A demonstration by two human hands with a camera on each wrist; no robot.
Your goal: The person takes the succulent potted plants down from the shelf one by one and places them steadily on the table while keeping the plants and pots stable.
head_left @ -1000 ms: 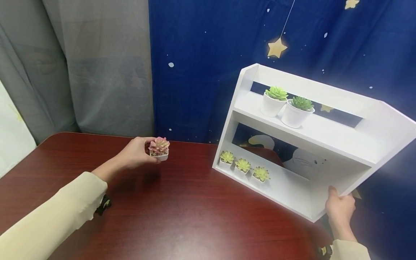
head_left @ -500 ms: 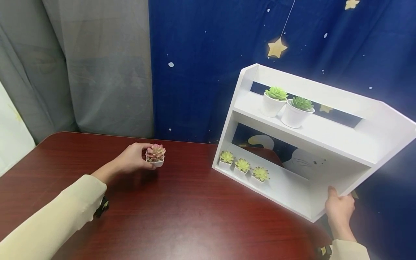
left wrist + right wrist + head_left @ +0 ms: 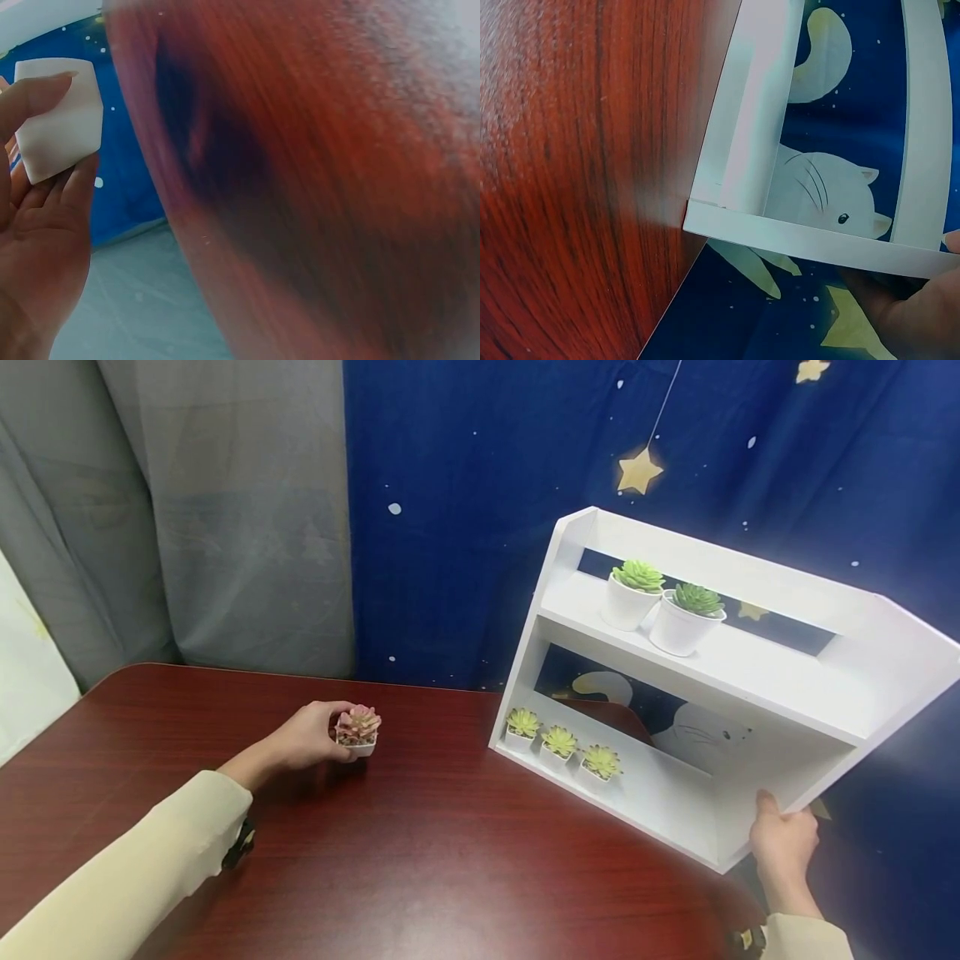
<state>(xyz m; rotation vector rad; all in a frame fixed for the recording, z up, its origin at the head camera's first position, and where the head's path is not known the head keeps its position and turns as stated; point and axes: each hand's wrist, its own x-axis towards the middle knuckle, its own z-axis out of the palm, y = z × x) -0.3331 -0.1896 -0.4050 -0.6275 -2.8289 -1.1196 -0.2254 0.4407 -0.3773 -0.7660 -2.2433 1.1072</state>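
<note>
A small pink succulent in a square white pot is held by my left hand, thumb on one side and fingers on the other. Pot and hand are low over the left half of the table, with a dark shadow below. My right hand grips the lower right side panel of a white two-tier shelf, thumb on the inner face and the other fingers mostly hidden behind. In the right wrist view only part of that hand shows at the panel's edge.
Two round-potted green succulents stand on the upper tier. Three small yellow-green succulents line the lower tier's left end. The shelf stands angled on the right of the red-brown table. Blue and grey curtains hang behind.
My left hand has moved downward and slightly left with the pink succulent, closer to the tabletop. The right hand and the shelf have stayed practically still.
</note>
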